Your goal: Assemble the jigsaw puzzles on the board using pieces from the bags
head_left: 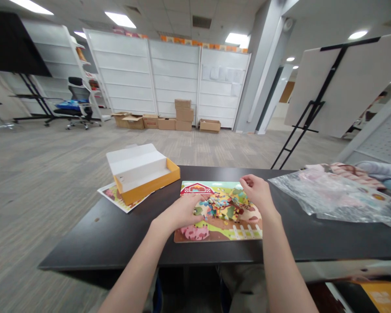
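A farm-picture puzzle board (pixel 215 234) lies flat on the black table (pixel 124 243), with a red barn at its upper left and a pink animal at its lower left. Loose colourful puzzle pieces (pixel 226 205) are heaped on its middle. My left hand (pixel 186 209) rests over the board's left part, fingers apart, at the left side of the heap. My right hand (pixel 256 189) is raised over the board's upper right corner, its thumb and fingertips pinched together; whatever is between them is too small to make out.
An open yellow box (pixel 146 180) with a white inside stands at the table's left, on a printed sheet (pixel 112 195). Clear plastic bags (pixel 329 195) and folded cloths (pixel 358 174) lie at the right. Cardboard boxes (pixel 184 115) stand far behind on the floor.
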`<state>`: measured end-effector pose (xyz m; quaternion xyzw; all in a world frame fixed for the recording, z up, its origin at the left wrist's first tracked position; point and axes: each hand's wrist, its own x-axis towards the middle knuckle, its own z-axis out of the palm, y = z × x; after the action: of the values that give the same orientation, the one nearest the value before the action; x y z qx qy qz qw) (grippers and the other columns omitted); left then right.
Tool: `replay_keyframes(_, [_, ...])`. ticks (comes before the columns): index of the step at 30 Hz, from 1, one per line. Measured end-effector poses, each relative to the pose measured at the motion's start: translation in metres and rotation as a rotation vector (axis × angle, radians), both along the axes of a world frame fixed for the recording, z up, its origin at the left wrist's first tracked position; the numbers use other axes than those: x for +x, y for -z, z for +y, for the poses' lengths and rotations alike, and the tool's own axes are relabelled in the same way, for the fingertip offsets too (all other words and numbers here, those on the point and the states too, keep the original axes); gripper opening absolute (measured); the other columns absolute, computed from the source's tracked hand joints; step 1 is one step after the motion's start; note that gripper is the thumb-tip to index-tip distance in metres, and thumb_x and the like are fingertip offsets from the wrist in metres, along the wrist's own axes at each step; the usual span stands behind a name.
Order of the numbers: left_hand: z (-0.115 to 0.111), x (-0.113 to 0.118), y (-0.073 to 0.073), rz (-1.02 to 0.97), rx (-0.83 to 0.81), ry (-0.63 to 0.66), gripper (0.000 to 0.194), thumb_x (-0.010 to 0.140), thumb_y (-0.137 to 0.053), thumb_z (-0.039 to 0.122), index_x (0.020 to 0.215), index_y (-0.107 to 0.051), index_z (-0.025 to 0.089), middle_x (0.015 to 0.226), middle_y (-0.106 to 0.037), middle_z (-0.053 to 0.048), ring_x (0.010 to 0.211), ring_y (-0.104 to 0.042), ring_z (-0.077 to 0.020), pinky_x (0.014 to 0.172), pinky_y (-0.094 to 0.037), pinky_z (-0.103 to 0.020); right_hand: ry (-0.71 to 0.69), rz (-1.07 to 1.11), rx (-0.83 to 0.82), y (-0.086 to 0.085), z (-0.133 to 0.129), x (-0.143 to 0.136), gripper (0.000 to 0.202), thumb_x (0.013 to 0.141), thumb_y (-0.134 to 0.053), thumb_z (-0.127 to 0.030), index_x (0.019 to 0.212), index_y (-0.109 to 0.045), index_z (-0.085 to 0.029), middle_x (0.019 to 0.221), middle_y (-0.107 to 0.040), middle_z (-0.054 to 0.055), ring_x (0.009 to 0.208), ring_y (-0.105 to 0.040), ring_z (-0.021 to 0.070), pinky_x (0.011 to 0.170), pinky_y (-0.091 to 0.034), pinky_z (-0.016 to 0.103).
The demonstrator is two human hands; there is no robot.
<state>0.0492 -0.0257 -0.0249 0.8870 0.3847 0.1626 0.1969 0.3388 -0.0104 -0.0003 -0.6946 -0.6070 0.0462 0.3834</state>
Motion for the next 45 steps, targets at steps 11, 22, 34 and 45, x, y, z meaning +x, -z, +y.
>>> replay_keyframes(11, [-0.003, 0.013, -0.006, 0.021, -0.029, 0.005, 0.069, 0.068, -0.066, 0.021, 0.136, -0.056, 0.017, 0.142, -0.059, -0.013, 0.129, -0.055, -0.0313, 0.109, -0.045, -0.04, 0.006, 0.021, 0.038, 0.0, -0.003, 0.002, 0.026, 0.082, -0.057, -0.04, 0.082, -0.074, -0.02, 0.078, -0.077, 0.007, 0.074, -0.072, 0.0231, 0.07, -0.05, 0.032])
replay_keyframes(22, [-0.004, 0.021, -0.009, 0.072, -0.031, -0.037, 0.081, 0.064, -0.065, 0.02, 0.143, -0.045, 0.018, 0.134, -0.062, -0.014, 0.119, -0.061, -0.0316, 0.096, -0.051, -0.038, -0.031, 0.035, 0.072, -0.005, -0.007, 0.001, 0.026, 0.083, -0.057, -0.04, 0.082, -0.074, -0.02, 0.077, -0.077, 0.007, 0.07, -0.071, 0.0218, 0.067, -0.048, 0.03])
replay_keyframes(34, [-0.008, 0.015, -0.02, 0.053, -0.145, -0.037, 0.078, 0.067, -0.071, 0.026, 0.142, -0.049, 0.021, 0.14, -0.059, -0.013, 0.127, -0.057, -0.0318, 0.103, -0.048, -0.038, -0.084, 0.028, 0.034, -0.005, -0.011, 0.001, 0.022, 0.085, -0.057, -0.037, 0.084, -0.073, -0.022, 0.079, -0.077, 0.004, 0.07, -0.07, 0.0201, 0.068, -0.049, 0.03])
replay_keyframes(45, [-0.01, 0.003, -0.029, 0.058, -0.164, -0.08, 0.072, 0.068, -0.07, 0.026, 0.138, -0.052, 0.025, 0.123, -0.069, -0.008, 0.11, -0.066, -0.0286, 0.091, -0.052, -0.034, -0.138, -0.02, 0.006, -0.007, -0.012, -0.004, 0.023, 0.086, -0.056, -0.037, 0.083, -0.073, -0.022, 0.078, -0.076, 0.004, 0.067, -0.068, 0.019, 0.066, -0.047, 0.029])
